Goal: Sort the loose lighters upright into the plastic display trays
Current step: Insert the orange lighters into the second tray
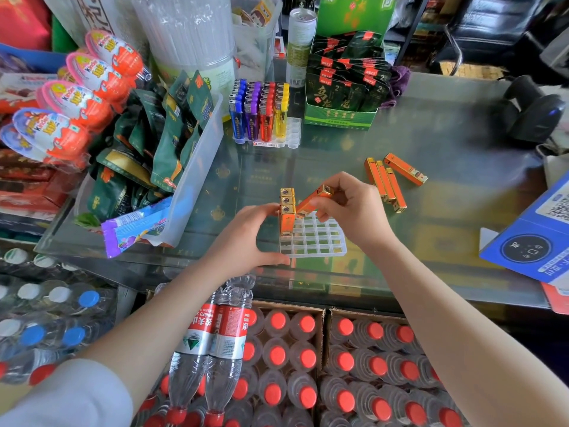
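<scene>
A clear plastic tray (320,241) with a grid of cells lies on the glass counter in front of me. Three orange and gold lighters (287,215) stand upright along its left side. My left hand (246,238) steadies them with its fingertips, thumb at the tray's near left corner. My right hand (348,204) pinches another orange lighter (312,201), tilted, with its lower end over the tray just right of the standing ones. Several loose orange lighters (389,180) lie flat to the right. A second tray (291,135) at the back holds blue, purple, red and yellow lighters (260,114).
A clear bin of green snack packets (172,143) and a purple candy bag (135,228) sit at left. A green box of tea packets (341,97) stands behind, a barcode scanner (535,115) and blue payment card (529,241) at right. Boxes of bottled water (292,365) lie below the counter.
</scene>
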`<state>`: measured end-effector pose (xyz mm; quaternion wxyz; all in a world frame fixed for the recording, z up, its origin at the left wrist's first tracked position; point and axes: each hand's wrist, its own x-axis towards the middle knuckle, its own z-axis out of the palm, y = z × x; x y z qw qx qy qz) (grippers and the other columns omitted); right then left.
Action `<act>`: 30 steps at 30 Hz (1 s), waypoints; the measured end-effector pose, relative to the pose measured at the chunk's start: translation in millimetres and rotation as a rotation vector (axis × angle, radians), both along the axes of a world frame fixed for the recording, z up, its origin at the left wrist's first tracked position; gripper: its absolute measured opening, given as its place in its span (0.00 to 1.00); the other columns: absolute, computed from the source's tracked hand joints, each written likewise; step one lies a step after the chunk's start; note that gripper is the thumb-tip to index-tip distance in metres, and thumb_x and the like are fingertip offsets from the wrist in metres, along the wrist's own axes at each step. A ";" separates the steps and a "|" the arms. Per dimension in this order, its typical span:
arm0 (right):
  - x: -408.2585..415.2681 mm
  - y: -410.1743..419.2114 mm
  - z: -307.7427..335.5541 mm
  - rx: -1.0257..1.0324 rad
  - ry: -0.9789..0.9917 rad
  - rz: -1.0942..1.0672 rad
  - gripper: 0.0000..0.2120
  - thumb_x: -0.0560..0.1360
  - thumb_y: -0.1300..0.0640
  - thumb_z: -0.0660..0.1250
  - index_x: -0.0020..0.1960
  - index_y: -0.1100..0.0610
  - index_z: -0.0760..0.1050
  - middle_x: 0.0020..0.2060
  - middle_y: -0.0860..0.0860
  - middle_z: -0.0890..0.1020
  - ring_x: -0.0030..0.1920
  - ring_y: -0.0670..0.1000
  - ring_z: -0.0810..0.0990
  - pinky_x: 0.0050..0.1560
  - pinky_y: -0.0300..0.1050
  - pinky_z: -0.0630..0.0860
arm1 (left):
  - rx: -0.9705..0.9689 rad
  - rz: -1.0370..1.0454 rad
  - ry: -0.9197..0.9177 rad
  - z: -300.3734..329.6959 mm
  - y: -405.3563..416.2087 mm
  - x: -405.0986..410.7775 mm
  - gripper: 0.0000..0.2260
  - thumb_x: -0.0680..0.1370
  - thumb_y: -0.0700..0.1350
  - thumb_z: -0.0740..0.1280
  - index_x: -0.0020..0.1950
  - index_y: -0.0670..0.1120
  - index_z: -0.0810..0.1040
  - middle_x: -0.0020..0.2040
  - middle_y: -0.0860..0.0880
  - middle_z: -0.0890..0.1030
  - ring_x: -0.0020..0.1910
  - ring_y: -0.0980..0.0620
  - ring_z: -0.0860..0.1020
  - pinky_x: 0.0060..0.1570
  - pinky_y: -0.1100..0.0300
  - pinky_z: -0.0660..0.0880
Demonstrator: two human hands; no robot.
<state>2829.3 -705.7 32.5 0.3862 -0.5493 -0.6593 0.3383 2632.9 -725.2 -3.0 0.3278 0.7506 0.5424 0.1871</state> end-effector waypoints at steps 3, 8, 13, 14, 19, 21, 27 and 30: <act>-1.2 4.0 0.9 0.008 -0.074 0.046 0.06 0.70 0.61 0.71 0.43 0.58 0.74 0.29 0.45 0.79 0.31 0.44 0.80 0.35 0.30 0.76 | 0.008 -0.003 0.003 -1.0 0.5 0.1 0.35 0.63 0.52 0.76 0.66 0.54 0.65 0.66 0.51 0.69 0.64 0.55 0.66 0.59 0.62 0.60; -0.2 14.3 8.1 -0.066 -0.129 0.139 0.06 0.70 0.61 0.71 0.43 0.57 0.74 0.31 0.46 0.80 0.31 0.42 0.81 0.36 0.32 0.77 | 0.013 -0.012 0.009 -2.3 1.4 -0.6 0.35 0.63 0.52 0.76 0.66 0.55 0.65 0.66 0.52 0.69 0.64 0.56 0.65 0.61 0.59 0.62; -2.1 15.6 7.5 -0.088 -0.162 0.179 0.05 0.72 0.64 0.68 0.46 0.57 0.75 0.36 0.51 0.82 0.34 0.45 0.81 0.38 0.31 0.76 | 0.023 -0.019 0.011 -3.8 3.0 -1.2 0.34 0.63 0.53 0.76 0.65 0.55 0.66 0.65 0.52 0.71 0.62 0.57 0.66 0.60 0.60 0.63; -2.8 15.1 6.7 -0.081 -0.176 0.183 0.05 0.72 0.64 0.67 0.47 0.58 0.76 0.36 0.51 0.82 0.34 0.45 0.81 0.38 0.30 0.76 | 0.021 -0.018 0.016 -4.0 3.2 -1.2 0.34 0.62 0.53 0.76 0.65 0.55 0.66 0.65 0.52 0.71 0.62 0.57 0.66 0.59 0.61 0.63; -3.2 14.5 6.0 0.032 -0.295 0.212 0.04 0.73 0.63 0.66 0.47 0.62 0.76 0.36 0.53 0.79 0.34 0.51 0.77 0.37 0.37 0.73 | 0.017 -0.019 0.019 -2.9 4.5 -1.0 0.34 0.62 0.53 0.76 0.65 0.56 0.66 0.64 0.52 0.70 0.60 0.58 0.66 0.57 0.61 0.63; -4.8 15.2 4.7 0.084 -0.376 0.268 0.05 0.74 0.63 0.66 0.47 0.65 0.75 0.36 0.54 0.77 0.34 0.53 0.74 0.37 0.42 0.71 | 0.006 -0.026 0.025 -3.4 4.8 0.0 0.35 0.62 0.54 0.76 0.65 0.56 0.65 0.64 0.52 0.70 0.61 0.57 0.66 0.59 0.59 0.64; -7.6 13.7 -1.4 0.167 -0.425 0.262 0.06 0.73 0.63 0.67 0.49 0.64 0.75 0.37 0.49 0.74 0.35 0.49 0.70 0.34 0.29 0.64 | 0.007 -0.023 0.040 -3.1 5.3 2.7 0.36 0.61 0.55 0.76 0.65 0.55 0.65 0.64 0.52 0.69 0.61 0.57 0.66 0.58 0.62 0.62; -6.9 8.9 -7.5 0.171 -0.364 0.198 0.08 0.73 0.61 0.68 0.51 0.63 0.76 0.40 0.50 0.77 0.36 0.48 0.72 0.37 0.30 0.65 | 0.008 -0.026 0.038 -2.6 5.1 2.9 0.35 0.61 0.55 0.76 0.65 0.55 0.65 0.65 0.52 0.69 0.61 0.57 0.66 0.59 0.61 0.62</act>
